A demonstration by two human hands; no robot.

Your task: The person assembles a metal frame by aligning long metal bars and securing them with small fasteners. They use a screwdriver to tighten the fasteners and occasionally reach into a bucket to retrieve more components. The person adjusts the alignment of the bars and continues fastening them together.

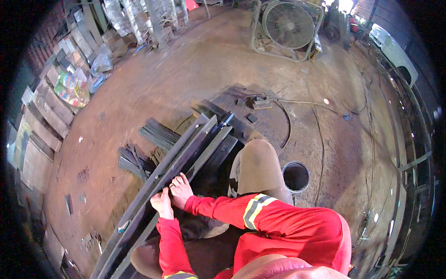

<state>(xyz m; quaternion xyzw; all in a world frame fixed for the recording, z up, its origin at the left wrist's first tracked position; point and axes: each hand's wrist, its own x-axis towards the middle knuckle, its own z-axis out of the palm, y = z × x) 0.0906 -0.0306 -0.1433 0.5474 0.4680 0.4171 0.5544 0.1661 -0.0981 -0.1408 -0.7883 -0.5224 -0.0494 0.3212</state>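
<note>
Long dark metal bars (200,132) lie side by side on a slant in front of me, running from the lower left up toward the middle. My left hand (162,203) is closed in a pinch at the bars, its thumb and fingers pressed together. Right beside it, my right hand (180,189) has its fingers curled down at the same bars. Whatever is between the fingers of either hand is hidden or too small to make out. Beyond the bars are two bundles of thin dark strips, a farther bundle (159,133) and a nearer bundle (134,161).
A round dark container (296,176) stands right of my knee. Farther off is a large caged fan (288,25). Cables (320,153) trail over the floor on the right. Boards (39,160) and plastic bags (74,88) line the left side.
</note>
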